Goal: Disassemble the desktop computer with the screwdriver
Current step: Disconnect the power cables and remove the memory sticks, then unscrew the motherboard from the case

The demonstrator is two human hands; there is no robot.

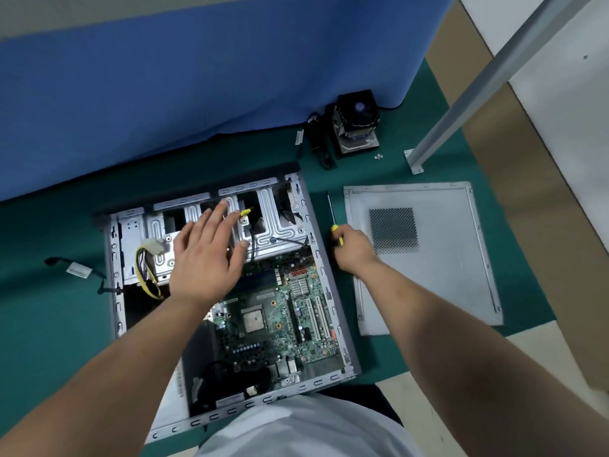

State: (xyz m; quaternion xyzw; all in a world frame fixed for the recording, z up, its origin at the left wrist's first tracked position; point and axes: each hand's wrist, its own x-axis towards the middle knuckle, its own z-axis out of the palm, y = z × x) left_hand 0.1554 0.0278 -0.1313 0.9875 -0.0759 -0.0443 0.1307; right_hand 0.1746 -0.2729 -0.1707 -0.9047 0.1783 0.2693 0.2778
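The open computer case (227,291) is being kept flat on the green mat (49,324), the left hand (206,255) being spread over its drive cage (211,232), seemingly touching, while the screwdriver (334,222) is being gripped beside it by the right hand (354,249).

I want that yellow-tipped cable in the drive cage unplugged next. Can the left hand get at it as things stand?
Probably yes. The left hand is open above the drive cage, fingertips right beside the yellow-tipped cable, and nothing lies between them. The right hand grips the screwdriver outside the case.
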